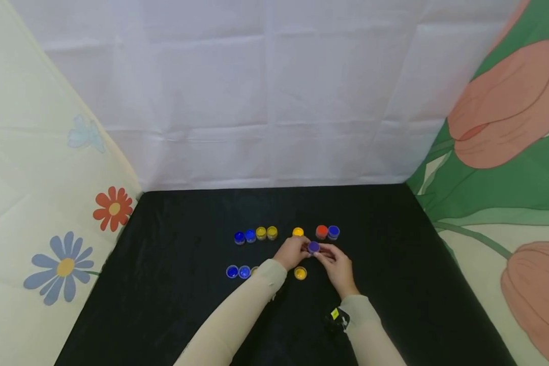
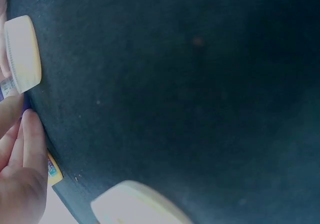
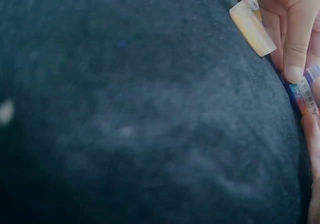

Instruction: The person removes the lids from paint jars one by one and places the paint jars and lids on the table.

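Between the fingertips of both hands is a small purple-topped paint pot point(image 1: 313, 247), held above the black table. My left hand point(image 1: 294, 252) pinches it from the left side, and my right hand point(image 1: 337, 267) grips it from the right with thumb and fingers. A printed label with a barcode shows on the pot point(image 3: 305, 95) in the right wrist view. Just behind the left hand stands a yellow paint pot point(image 1: 298, 232), partly covered by it. Another yellow pot point(image 1: 300, 273) sits nearer the person, between the two forearms.
At the back left stand two blue pots point(image 1: 244, 236) and two yellow pots point(image 1: 266, 233) in a row. A red pot point(image 1: 322, 232) and a blue-purple pot point(image 1: 333, 232) stand back right. Two blue pots point(image 1: 238, 272) lie front left, beside a yellowish one partly hidden by the left sleeve.
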Action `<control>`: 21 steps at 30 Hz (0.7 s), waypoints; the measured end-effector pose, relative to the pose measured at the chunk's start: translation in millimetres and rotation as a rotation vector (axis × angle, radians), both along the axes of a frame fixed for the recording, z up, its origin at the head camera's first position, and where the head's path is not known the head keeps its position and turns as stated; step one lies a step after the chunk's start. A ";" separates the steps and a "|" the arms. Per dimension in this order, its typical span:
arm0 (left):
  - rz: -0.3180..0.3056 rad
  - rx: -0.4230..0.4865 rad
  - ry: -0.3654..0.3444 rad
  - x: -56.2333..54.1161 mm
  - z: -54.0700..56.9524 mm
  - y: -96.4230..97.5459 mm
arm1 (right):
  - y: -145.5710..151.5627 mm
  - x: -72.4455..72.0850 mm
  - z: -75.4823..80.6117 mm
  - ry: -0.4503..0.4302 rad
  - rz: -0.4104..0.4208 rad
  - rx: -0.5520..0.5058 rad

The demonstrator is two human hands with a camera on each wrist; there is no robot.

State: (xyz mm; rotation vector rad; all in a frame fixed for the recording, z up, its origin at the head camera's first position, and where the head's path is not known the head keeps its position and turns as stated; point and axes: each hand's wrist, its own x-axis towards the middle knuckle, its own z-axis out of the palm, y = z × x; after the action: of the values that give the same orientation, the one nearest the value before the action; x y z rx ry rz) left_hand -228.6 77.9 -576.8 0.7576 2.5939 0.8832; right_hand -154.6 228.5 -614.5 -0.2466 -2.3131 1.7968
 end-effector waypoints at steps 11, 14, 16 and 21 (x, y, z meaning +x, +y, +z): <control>0.028 -0.022 -0.008 1.8 1.2 3.1 | 0.9 1.1 -0.2 0.013 0.035 0.044; 0.035 -0.029 -0.015 2.0 -0.4 3.1 | 1.1 1.3 -0.5 0.014 0.039 0.075; 0.038 -0.030 -0.017 2.3 -1.0 2.7 | 1.5 1.6 -0.9 0.020 0.043 0.099; 0.036 -0.019 -0.019 2.2 -1.6 2.8 | 1.9 1.5 -1.7 0.049 0.053 0.096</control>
State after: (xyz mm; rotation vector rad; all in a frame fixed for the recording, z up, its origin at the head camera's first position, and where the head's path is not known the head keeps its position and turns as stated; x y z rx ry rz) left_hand -226.4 80.7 -578.4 0.6957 2.6035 0.8700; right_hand -153.1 230.4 -616.2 -0.1268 -2.3848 1.6895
